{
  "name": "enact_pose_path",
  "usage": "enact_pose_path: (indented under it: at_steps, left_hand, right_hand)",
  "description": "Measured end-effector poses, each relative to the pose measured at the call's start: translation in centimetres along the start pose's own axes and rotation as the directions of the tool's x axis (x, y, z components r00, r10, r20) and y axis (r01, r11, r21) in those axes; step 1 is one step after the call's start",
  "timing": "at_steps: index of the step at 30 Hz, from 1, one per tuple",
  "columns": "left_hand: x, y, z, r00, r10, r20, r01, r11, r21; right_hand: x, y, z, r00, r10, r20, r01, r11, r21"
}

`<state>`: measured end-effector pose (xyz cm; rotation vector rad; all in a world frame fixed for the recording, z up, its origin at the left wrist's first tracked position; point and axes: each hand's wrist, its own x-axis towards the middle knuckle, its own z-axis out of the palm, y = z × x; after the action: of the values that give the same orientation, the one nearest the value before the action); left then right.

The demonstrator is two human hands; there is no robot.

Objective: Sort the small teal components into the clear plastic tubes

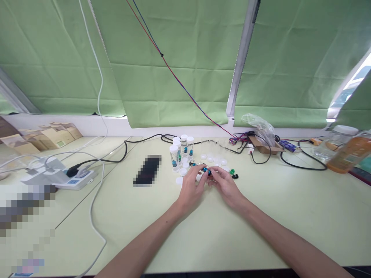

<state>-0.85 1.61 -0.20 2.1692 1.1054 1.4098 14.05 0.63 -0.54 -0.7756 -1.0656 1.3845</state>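
Observation:
My left hand [191, 187] and my right hand [228, 187] meet over the middle of the table. Pinched between their fingertips is a small shiny blue and black piece [205, 170], too small to identify and partly covered by the fingers. Just beyond my left hand stand several clear tubes with white caps [174, 148], some with blue or green pieces inside. White round caps [183, 172] lie around them. More clear tubes [213, 145] stand behind my hands. Beside my right hand's fingers rest a green piece [232, 171] and a black curved piece [235, 176].
A blurred dark flat object [147, 170] lies left of the tubes. Further left are a power strip [77, 180] and white cables. A small cardboard box [265, 146] with a plastic bag, black cables and an orange-filled bottle [349, 154] occupy the right side.

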Motion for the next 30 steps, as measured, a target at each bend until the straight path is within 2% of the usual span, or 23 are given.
enact_pose_path:
  at_steps: [4, 8, 11, 17, 25, 30]
  left_hand:
    - [0.29, 0.09, -0.02, 0.995, -0.097, 0.017, 0.098, 0.992, -0.076]
    - [0.55, 0.29, -0.01, 0.972, -0.215, 0.095, 0.229, 0.956, -0.181]
    - [0.62, 0.32, 0.03, 0.958, -0.26, 0.122, 0.283, 0.928, -0.241]
    - [0.61, -0.02, 0.16, 0.946, -0.288, 0.147, 0.321, 0.894, -0.313]
    - [0.54, 0.18, 0.16, 0.941, -0.279, 0.189, 0.333, 0.857, -0.394]
    - [0.67, 0.27, 0.18, 0.938, -0.313, 0.148, 0.346, 0.837, -0.425]
  right_hand:
    - [0.11, 0.16, -0.21, 0.999, -0.054, 0.003, 0.054, 0.993, -0.101]
    - [0.26, 0.32, -0.57, 0.993, -0.114, 0.03, 0.118, 0.964, -0.238]
    - [0.35, 0.37, -0.74, 0.989, -0.143, 0.042, 0.149, 0.94, -0.306]
    - [0.43, 0.41, -0.79, 0.987, -0.155, 0.035, 0.157, 0.917, -0.367]
    - [0.45, 0.53, -0.67, 0.99, -0.138, 0.032, 0.141, 0.932, -0.334]
    - [0.45, 0.49, -0.66, 0.989, -0.147, 0.021, 0.145, 0.931, -0.336]
